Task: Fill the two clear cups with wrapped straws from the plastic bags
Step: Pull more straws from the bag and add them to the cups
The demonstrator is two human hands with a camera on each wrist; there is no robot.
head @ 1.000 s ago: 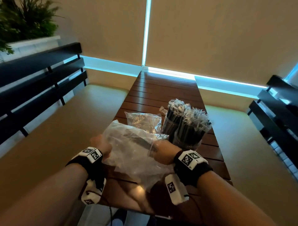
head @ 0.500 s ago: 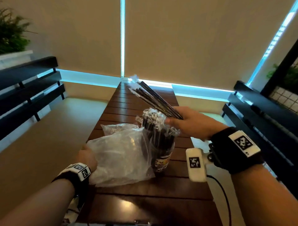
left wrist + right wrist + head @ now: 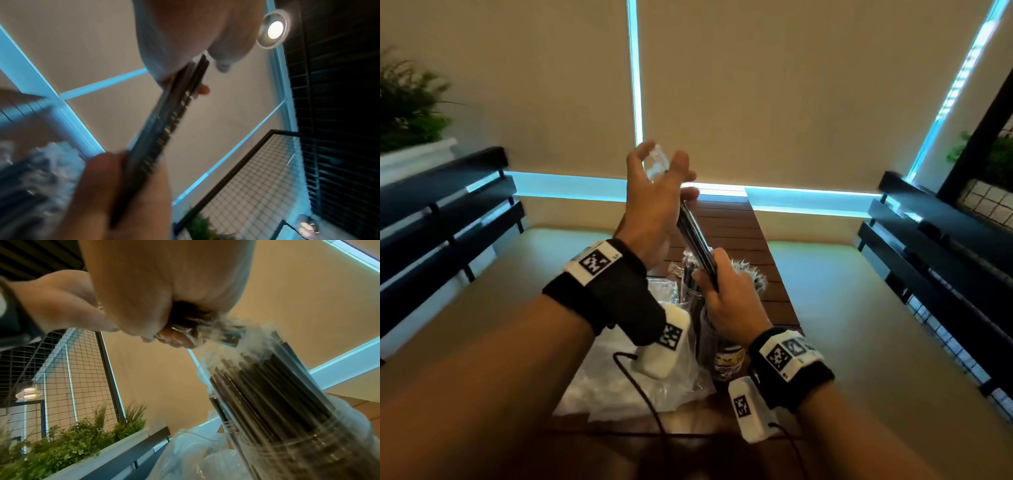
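A bundle of black wrapped straws (image 3: 695, 240) stands steeply tilted above the table. My right hand (image 3: 726, 301) grips its lower end just over the cups. My left hand (image 3: 654, 198) is raised at its upper end, fingers spread, with the thumb and a finger on either side of the straws (image 3: 164, 129). Two clear cups stand under my right hand, packed with straws (image 3: 257, 386). The near cup (image 3: 726, 356) carries a label, and my wrist partly hides both. Crumpled plastic bags (image 3: 626, 390) lie on the table left of the cups.
The narrow wooden slat table (image 3: 726, 219) runs away from me towards the blinds. Dark benches flank it on the left (image 3: 448, 205) and on the right (image 3: 945, 240). A white planter with greenery (image 3: 410, 113) sits behind the left bench.
My left hand has let go of the plastic bag and risen to the top of the bundle. My right hand has swung the bundle steeper and lowered it towards the cups.
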